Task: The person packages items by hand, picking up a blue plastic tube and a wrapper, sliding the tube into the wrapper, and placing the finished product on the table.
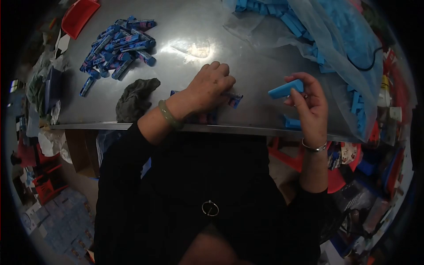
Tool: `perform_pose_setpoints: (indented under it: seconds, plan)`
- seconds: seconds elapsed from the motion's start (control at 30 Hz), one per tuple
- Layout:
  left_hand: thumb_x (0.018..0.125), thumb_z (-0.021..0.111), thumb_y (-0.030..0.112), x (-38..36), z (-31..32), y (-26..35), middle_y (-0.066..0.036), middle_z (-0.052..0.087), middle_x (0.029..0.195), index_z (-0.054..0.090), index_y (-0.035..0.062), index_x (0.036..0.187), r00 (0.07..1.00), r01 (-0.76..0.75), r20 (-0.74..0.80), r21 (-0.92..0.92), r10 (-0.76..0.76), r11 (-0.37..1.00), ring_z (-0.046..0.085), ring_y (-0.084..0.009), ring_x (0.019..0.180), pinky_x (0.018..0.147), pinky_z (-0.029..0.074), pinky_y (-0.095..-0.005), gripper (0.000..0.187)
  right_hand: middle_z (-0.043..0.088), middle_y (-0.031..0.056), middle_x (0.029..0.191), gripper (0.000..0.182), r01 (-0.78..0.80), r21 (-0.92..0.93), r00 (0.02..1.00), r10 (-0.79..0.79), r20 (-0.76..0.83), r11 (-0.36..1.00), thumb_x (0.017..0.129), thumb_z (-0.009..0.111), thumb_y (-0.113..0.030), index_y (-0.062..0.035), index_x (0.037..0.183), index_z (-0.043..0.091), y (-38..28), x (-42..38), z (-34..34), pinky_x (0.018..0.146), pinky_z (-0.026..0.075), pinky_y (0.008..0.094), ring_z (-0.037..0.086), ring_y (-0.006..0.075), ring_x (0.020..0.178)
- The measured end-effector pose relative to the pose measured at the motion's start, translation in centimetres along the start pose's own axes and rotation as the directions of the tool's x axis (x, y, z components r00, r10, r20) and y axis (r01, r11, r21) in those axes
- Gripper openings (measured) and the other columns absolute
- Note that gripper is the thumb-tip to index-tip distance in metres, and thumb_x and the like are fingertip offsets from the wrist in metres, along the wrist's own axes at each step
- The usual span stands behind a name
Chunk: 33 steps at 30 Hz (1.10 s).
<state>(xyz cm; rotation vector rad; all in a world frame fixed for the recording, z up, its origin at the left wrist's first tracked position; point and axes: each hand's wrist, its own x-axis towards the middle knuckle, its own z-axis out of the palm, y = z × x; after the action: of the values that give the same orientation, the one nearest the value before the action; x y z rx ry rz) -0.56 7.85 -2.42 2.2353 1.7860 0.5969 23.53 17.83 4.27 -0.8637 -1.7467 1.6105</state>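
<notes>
My right hand [311, 104] pinches a light blue plastic piece [282, 90], long and narrow, between thumb and fingers above the metal table [260, 117]. Another light blue piece [292, 122] lies below it by the table's front edge. My left hand [210, 88], with a green bangle at the wrist, is closed, knuckles up, low over the table; what its fingers hold is hidden. A printed dark blue piece [236, 100] shows just beside its fingers, and more printed bits lie partly hidden under the wrist. A crumpled dark cloth [138, 99] lies left of that forearm.
A pile of blue printed tube-like pieces [119, 46] lies at the table's back left, near a red tray [79, 17]. A clear plastic bag [333, 39] of light blue pieces spreads over the right side. A cardboard box [81, 152] stands below the front edge.
</notes>
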Motion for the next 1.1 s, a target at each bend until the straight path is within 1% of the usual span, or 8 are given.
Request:
perform_pose_setpoints:
  seconds: [0.2,0.3,0.4,0.5,0.6,0.67,0.87,1.1]
  plan:
    - [0.064,0.074,0.014,-0.4,0.4,-0.1,-0.006,0.055,0.085,0.062,0.0095,0.082,0.996,0.085,0.044,-0.084,-0.081,0.993,0.052,-0.0255,0.085,0.075,0.043,-0.0371,0.022,0.06,0.0076,0.107,0.03,-0.077,0.093,0.993,0.068,0.096,0.993,0.091,0.055,0.0,-0.0014,0.12,0.051,1.1,0.2,1.2,0.075,0.05,0.0209,0.058,0.0074,0.081]
    - [0.066,0.074,0.014,-0.6,0.1,0.1,-0.005,0.056,0.082,0.061,0.0104,0.081,0.996,0.087,0.002,-0.064,-0.087,0.994,0.053,-0.0253,0.083,0.075,0.043,-0.037,0.02,0.061,0.0083,0.112,0.031,-0.084,0.076,0.991,0.076,0.11,0.994,0.09,0.057,-0.003,-0.0016,0.12,0.053,1.7,0.3,1.3,0.072,0.05,0.0213,0.059,0.0068,0.076]
    - [0.067,0.073,0.013,-0.7,-0.1,0.1,-0.006,0.059,0.078,0.061,0.0102,0.082,0.992,0.067,-0.1,-0.074,-0.074,0.995,0.054,-0.0258,0.081,0.075,0.043,-0.0375,0.018,0.06,0.0057,0.104,0.031,-0.125,0.105,0.986,0.111,0.127,0.987,0.089,0.058,-0.002,-0.0011,0.12,0.053,1.9,0.3,1.3,0.071,0.051,0.0213,0.059,0.0068,0.077]
    - [0.071,0.071,0.011,-1.0,-0.7,0.2,-0.009,0.06,0.078,0.06,0.0071,0.082,0.983,0.182,0.014,-0.251,-0.184,0.951,0.056,-0.0265,0.08,0.076,0.044,-0.0385,0.016,0.058,0.0044,0.098,0.033,-0.092,0.117,0.991,0.08,0.108,0.989,0.088,0.06,0.0,-0.0008,0.12,0.052,1.7,0.3,1.4,0.072,0.05,0.0201,0.06,0.0076,0.079]
    - [0.077,0.07,0.011,-1.3,-1.1,0.4,-0.01,0.057,0.079,0.06,0.0042,0.088,0.953,0.293,0.032,-0.366,-0.302,0.883,0.056,-0.0234,0.077,0.068,0.046,-0.0354,0.016,0.056,0.0049,0.1,0.031,-0.003,-0.091,0.993,0.014,0.119,0.996,0.087,0.062,0.0,-0.0007,0.117,0.052,1.7,0.6,1.4,0.067,0.051,0.0203,0.059,0.0074,0.075]
    - [0.08,0.069,0.009,-1.4,-1.2,0.4,-0.008,0.058,0.075,0.061,0.0015,0.087,0.928,0.342,0.049,-0.503,-0.369,0.794,0.057,-0.016,0.071,0.063,0.046,-0.0299,0.013,0.053,0.0054,0.101,0.027,-0.07,0.094,0.996,0.064,0.066,0.993,0.087,0.062,-0.001,-0.001,0.113,0.053,1.9,0.6,1.8,0.063,0.051,0.0208,0.058,0.007,0.07]
    - [0.083,0.068,0.006,-2.0,-1.5,0.0,-0.004,0.063,0.071,0.067,0.0003,0.079,0.858,0.428,0.109,-0.693,-0.503,0.58,0.057,-0.0088,0.065,0.061,0.047,-0.0251,0.006,0.058,0.0081,0.098,0.023,-0.076,0.217,0.997,0.068,0.043,0.973,0.09,0.061,-0.007,-0.0004,0.111,0.053,2.6,1.4,1.1,0.062,0.052,0.0234,0.059,0.0096,0.064]
    - [0.086,0.067,0.01,-2.7,-2.8,0.6,-0.003,0.065,0.073,0.071,0.0018,0.088,0.887,0.34,0.027,-0.714,-0.461,0.612,0.057,-0.0056,0.069,0.061,0.046,-0.0222,0.009,0.065,0.0096,0.091,0.025,-0.084,0.342,0.996,0.085,0.013,0.936,0.091,0.061,-0.012,0.0008,0.111,0.054,0.6,2.4,2.0,0.064,0.051,0.0257,0.064,0.0133,0.068]
